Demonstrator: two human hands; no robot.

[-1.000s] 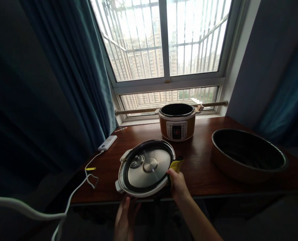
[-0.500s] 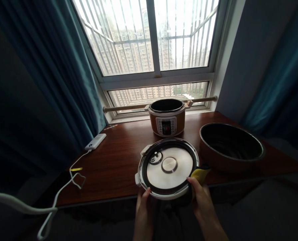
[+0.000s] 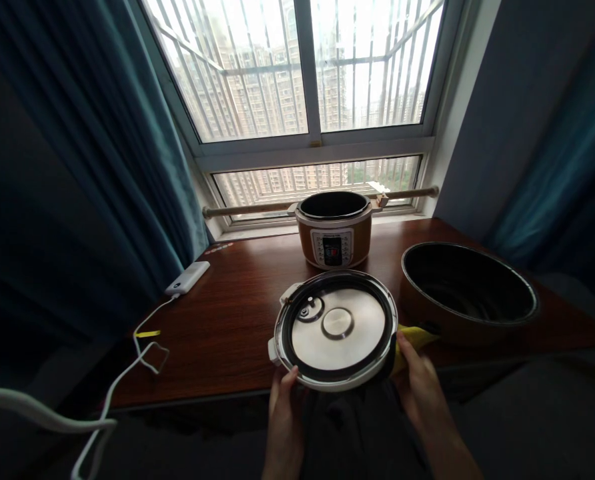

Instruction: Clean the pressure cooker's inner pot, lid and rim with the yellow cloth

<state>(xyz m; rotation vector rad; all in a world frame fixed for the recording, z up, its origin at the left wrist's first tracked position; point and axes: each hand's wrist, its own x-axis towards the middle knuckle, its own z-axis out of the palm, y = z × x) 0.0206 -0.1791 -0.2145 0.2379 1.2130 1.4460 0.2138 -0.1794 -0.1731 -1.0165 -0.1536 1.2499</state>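
A round pressure cooker lid (image 3: 362,327) is held with its metal inner side facing up, over the front edge of the table. My left hand (image 3: 284,400) grips its lower left rim, thumb on top. My right hand (image 3: 417,377) is closed on a yellow and black cloth (image 3: 413,339) against the lid's right rim; part of the cloth is hidden behind the fingers. Beyond the lid stands the cooker body (image 3: 334,233), uncovered, its control panel towards me. To the right sits a large dark inner pot (image 3: 470,317), uncovered too.
On the left of the wooden table (image 3: 227,320) lies a white power bank (image 3: 188,277) with a white cable (image 3: 111,393) hanging over the front edge. A yellow strip (image 3: 148,334) is on the cable. Blue curtains (image 3: 122,133) flank the barred window (image 3: 257,80).
My right hand and the cloth have shifted right along the lid's rim, the cloth now reaching out towards the inner pot. The left hand keeps its hold. The view has tilted slightly.
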